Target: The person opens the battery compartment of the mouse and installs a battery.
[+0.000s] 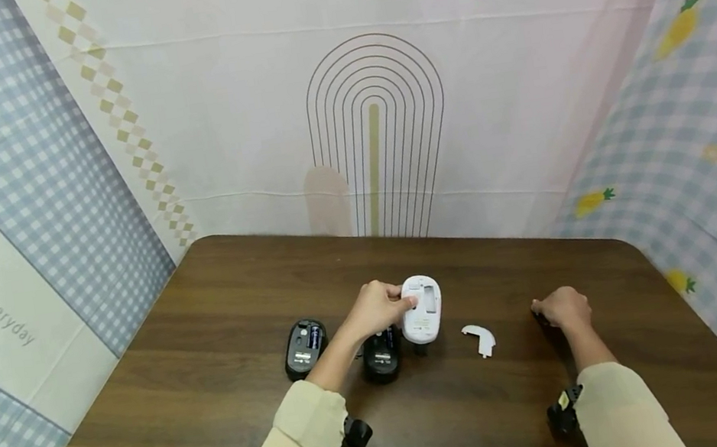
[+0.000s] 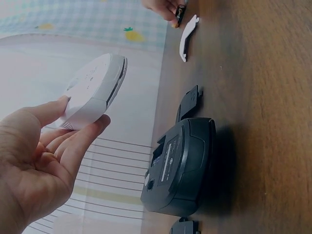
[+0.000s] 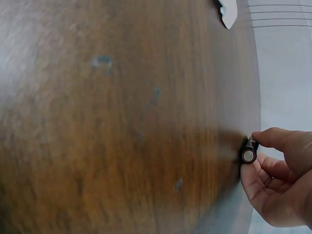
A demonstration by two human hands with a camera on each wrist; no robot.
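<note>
My left hand holds a white computer mouse above the table, thumb on one side and fingers on the other. The mouse's underside faces me, and its uncovered battery slot shows as a rectangular recess. Over at the right, my right hand pinches a small dark battery between thumb and fingers, close to the tabletop; one round end is visible in the right wrist view. Between the two hands lies a curved white battery cover, flat on the table.
Two black mice lie belly-up on the brown table: one mouse at the left, another mouse partly behind my left hand. Both have batteries in uncovered slots. A black cover lies by the nearer one. Patterned cloth hangs behind.
</note>
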